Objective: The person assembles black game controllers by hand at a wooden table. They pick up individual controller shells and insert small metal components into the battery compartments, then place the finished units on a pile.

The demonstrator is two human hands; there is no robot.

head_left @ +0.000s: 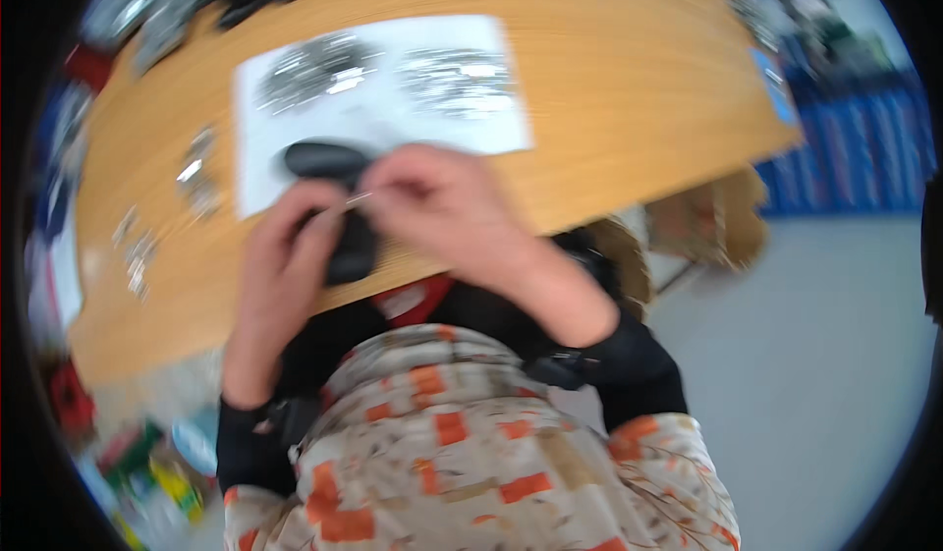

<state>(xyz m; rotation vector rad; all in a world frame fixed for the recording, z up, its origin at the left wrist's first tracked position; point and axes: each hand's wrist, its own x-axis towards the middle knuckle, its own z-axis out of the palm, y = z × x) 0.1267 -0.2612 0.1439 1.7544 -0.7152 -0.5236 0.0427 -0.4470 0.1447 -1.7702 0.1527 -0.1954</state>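
My left hand (pixel 295 235) curls beside a black rounded object (pixel 356 254) at the counter's (pixel 629 80) near edge; blur hides its grip. My right hand (pixel 432 197) pinches a small bright sliver (pixel 360 198). Step in hand, apparently: handling this sliver; next move calls for a steady pinch. Beyond: two shiny piles (pixel 319 75) on white paper (pixel 263 173).

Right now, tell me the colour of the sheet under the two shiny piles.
The sheet is white; the head view shows it best.

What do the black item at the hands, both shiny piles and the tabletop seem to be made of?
Black item: perhaps plastic or rubber; smooth dark surface, but blur leaves it open. Shiny piles: probably metal, polished, from silvery glints. Tabletop: smooth wood or laminate, from its light brown colour.
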